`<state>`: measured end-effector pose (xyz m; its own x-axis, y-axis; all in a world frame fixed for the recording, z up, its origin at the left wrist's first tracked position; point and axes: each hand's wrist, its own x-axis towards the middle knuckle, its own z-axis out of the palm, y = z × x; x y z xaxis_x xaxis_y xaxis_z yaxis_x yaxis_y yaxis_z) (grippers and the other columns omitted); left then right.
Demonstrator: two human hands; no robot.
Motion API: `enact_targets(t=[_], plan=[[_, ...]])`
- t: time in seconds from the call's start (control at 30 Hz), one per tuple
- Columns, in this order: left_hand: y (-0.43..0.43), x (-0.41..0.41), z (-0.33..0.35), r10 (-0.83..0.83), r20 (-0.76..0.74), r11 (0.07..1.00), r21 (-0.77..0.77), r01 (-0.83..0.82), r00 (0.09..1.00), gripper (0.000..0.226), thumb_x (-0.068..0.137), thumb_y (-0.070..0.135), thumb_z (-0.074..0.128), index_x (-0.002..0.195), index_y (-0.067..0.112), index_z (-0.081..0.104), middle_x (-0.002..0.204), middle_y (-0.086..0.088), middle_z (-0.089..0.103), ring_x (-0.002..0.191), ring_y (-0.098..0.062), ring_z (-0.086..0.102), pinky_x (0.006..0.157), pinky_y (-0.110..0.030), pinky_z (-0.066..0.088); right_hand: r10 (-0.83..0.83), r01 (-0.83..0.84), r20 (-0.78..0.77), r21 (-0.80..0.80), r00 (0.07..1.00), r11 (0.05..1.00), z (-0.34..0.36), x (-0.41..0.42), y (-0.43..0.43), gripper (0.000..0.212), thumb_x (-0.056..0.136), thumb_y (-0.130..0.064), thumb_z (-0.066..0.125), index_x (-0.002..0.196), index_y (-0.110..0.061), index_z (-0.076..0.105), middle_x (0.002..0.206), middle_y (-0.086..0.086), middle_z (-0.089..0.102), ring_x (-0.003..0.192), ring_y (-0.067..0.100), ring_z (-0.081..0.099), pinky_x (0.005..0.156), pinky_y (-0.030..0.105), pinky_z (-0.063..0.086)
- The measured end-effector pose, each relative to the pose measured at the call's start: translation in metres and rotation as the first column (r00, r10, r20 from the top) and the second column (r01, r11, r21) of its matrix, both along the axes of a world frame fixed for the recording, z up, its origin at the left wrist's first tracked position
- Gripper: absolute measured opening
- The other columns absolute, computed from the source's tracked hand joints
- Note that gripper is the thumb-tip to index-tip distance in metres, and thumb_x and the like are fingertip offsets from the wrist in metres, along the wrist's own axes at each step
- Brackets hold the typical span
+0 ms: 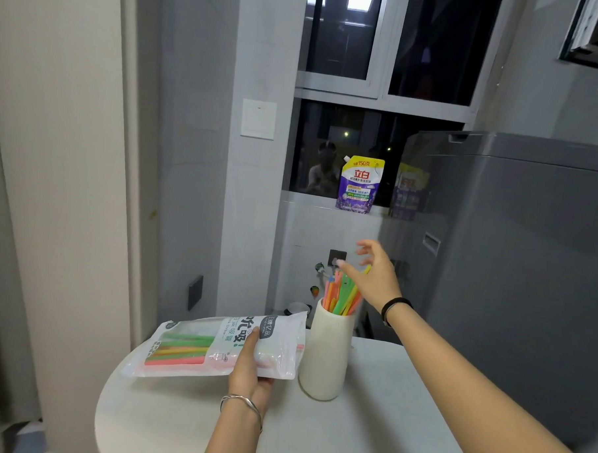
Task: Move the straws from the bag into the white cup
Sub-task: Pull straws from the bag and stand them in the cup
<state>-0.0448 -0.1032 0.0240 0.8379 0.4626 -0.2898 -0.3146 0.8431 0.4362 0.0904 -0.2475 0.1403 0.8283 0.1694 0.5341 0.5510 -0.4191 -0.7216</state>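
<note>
1. Round table (pixel 385 418): white cup (pixel 322 357) stands here, straws (pixel 342 296) upright inside.
2. Left hand (pixel 250 368) grips the bag (pixel 200 345) beside it, straws inside.
3. Right hand (pixel 374 274) hovers at straw tips, fingers spread, empty.

Round white bench (pixel 367 434); white cup (pixel 324 357) upright on it, coloured straws (pixel 342 296) inside; bag (pixel 189 345) contact with bench unclear.

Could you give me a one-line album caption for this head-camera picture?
Left hand grips the straw bag while the open right hand hovers over colourful straws standing in the white cup.
</note>
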Motion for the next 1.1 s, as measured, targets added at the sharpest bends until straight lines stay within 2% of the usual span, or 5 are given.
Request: enact_targets(t=[0.37, 0.5, 0.67, 0.8, 1.1], plan=[[-0.002, -0.010, 0.008, -0.016, -0.004, 1.000, -0.001, 0.016, 1.000, 0.048, 0.092, 0.014, 0.059, 0.139, 0.012, 0.048, 0.132, -0.009, 0.060, 0.105, -0.023, 0.061, 0.089, -0.045, 0.047, -0.004, 0.056, 0.071, -0.741, 0.997, 0.670, -0.022, -0.007, 0.002, 0.049, 0.100, -0.041, 0.021, 0.146, -0.025, 0.030, 0.157, -0.001, 0.021, 0.147, 0.017, 0.009, 0.118, 0.042, -0.001], [0.000, -0.011, 0.010, 0.000, -0.018, 1.000, 0.001, 0.000, 1.000, 0.048, 0.092, 0.015, 0.060, 0.139, 0.012, 0.048, 0.135, -0.009, 0.059, 0.107, -0.023, 0.060, 0.089, -0.043, 0.050, -0.108, 0.131, 0.245, -0.077, 0.963, 0.988, -0.035, -0.045, 0.009, 0.029, 0.098, -0.028, 0.042, 0.123, -0.022, 0.055, 0.133, 0.000, 0.052, 0.129, 0.017, 0.042, 0.108, 0.025, 0.026], [-0.004, -0.012, 0.010, 0.050, -0.057, 0.992, 0.122, -0.043, 0.997, 0.044, 0.089, 0.020, 0.064, 0.132, 0.013, 0.055, 0.126, -0.006, 0.065, 0.102, -0.020, 0.063, 0.087, -0.037, 0.050, 0.127, 0.123, -0.295, 0.697, 0.947, 0.707, -0.084, -0.113, 0.041, 0.016, 0.097, -0.019, 0.044, 0.092, -0.023, 0.059, 0.105, 0.007, 0.062, 0.093, 0.025, 0.060, 0.080, 0.029, 0.047], [-0.015, -0.012, 0.009, 0.193, -0.095, 0.910, 0.390, -0.142, 0.977, 0.037, 0.078, 0.017, 0.076, 0.113, 0.014, 0.065, 0.102, 0.000, 0.072, 0.083, -0.009, 0.069, 0.067, -0.020, 0.054, 0.699, 0.392, -0.547, 0.832, 0.460, 0.393, -0.105, -0.128, 0.046, 0.044, 0.098, -0.038, 0.033, 0.119, -0.006, 0.054, 0.121, 0.020, 0.056, 0.120, 0.037, 0.051, 0.101, 0.047, 0.039], [-0.035, -0.008, 0.010, 0.218, -0.075, 0.707, 0.699, -0.104, 0.973, 0.031, 0.072, 0.008, 0.081, 0.101, 0.006, 0.071, 0.094, -0.004, 0.075, 0.077, -0.005, 0.071, 0.060, -0.012, 0.055, 0.736, 0.386, -0.403, 0.899, 0.544, 0.207, -0.115, -0.130, 0.039, 0.029, 0.096, -0.020, 0.037, 0.111, -0.009, 0.060, 0.082, 0.011, 0.074, 0.078, 0.028, 0.067, 0.055, 0.035, 0.059]])
